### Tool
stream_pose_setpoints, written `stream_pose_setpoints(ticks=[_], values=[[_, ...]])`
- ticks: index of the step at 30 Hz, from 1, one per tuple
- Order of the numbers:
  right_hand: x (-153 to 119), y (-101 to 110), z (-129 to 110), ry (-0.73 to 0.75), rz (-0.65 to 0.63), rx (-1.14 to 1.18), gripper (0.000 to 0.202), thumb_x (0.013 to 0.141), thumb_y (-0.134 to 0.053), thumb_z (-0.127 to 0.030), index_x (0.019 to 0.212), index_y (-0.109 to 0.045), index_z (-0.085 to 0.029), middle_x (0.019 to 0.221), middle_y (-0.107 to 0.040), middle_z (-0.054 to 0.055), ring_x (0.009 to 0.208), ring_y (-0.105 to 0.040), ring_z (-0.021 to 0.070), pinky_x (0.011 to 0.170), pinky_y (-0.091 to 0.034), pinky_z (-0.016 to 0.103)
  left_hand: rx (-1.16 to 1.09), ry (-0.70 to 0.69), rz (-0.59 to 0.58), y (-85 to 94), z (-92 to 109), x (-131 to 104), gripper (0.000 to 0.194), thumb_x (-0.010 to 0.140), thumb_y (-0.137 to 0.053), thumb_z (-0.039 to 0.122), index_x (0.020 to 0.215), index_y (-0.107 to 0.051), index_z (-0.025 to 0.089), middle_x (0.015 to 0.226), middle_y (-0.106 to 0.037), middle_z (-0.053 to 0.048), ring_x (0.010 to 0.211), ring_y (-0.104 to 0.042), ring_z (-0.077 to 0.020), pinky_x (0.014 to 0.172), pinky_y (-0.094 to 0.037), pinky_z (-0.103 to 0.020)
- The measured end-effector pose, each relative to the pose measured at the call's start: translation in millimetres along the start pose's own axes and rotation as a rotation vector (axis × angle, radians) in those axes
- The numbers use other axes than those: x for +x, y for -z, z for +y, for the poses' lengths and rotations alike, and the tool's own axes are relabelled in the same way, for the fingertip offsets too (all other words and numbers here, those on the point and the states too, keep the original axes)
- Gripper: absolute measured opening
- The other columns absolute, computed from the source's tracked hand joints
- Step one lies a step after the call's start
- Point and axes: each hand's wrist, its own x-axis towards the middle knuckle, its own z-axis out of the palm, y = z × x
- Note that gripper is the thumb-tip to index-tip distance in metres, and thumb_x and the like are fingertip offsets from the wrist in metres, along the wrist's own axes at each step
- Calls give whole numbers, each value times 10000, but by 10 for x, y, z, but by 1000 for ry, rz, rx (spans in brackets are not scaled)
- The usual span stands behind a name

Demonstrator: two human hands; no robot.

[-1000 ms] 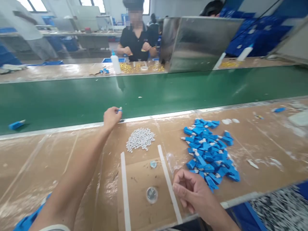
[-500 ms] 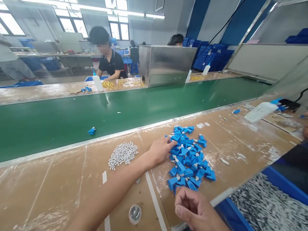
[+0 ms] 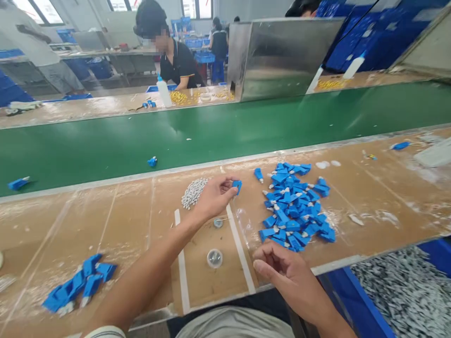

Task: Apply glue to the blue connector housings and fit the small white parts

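Note:
My left hand point(image 3: 220, 195) is closed, pinching a small blue plastic piece point(image 3: 237, 187) between thumb and fingers. It hovers just right of a heap of small grey-white bits point(image 3: 194, 193). To the right lies a big pile of blue plastic pieces point(image 3: 292, 206) with whitish tips; a single blue piece point(image 3: 258, 175) sits apart at its upper left. My right hand point(image 3: 280, 263) is at the pile's near edge, fingers curled and thumb drawn in; whatever they hold, if anything, is hidden. Below my left hand stand a small clear round cup point(image 3: 214, 258) and a smaller round dish point(image 3: 218, 223).
More blue pieces point(image 3: 79, 281) lie at the lower left. A green conveyor belt point(image 3: 211, 126) crosses beyond the tabletop, carrying several stray bits. A blue bin point(image 3: 366, 300) of grey pieces stands at lower right. A co-worker point(image 3: 179, 56) sits across the belt beside a metal box point(image 3: 282, 61).
My left hand has left the blue pile and moved left, now with a blue piece in it. My right hand stays curled by the pile. The view has tilted down and shifted left.

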Motion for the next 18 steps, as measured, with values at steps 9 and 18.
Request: stream_pose_setpoints(ticks=[9, 18], values=[[375, -621, 168, 128, -20, -219, 179, 953, -610, -377, 995, -676, -217, 837, -586, 6, 662, -520, 154, 622, -419, 284, -1170, 594, 200, 323, -70, -1464, 369, 761, -820, 262, 1096, -717, 148, 841, -692, -46, 676, -635, -105, 589, -471, -176], [321, -739, 118, 380, 76, -494, 138, 974, -567, -214, 871, -657, -195, 766, -536, 5, 630, -499, 148, 587, -366, 282, -1410, 606, 173, 216, -133, -1698, 325, 759, -814, 204, 1062, -733, 121, 828, -693, -62, 665, -655, -102, 570, -494, -147]])
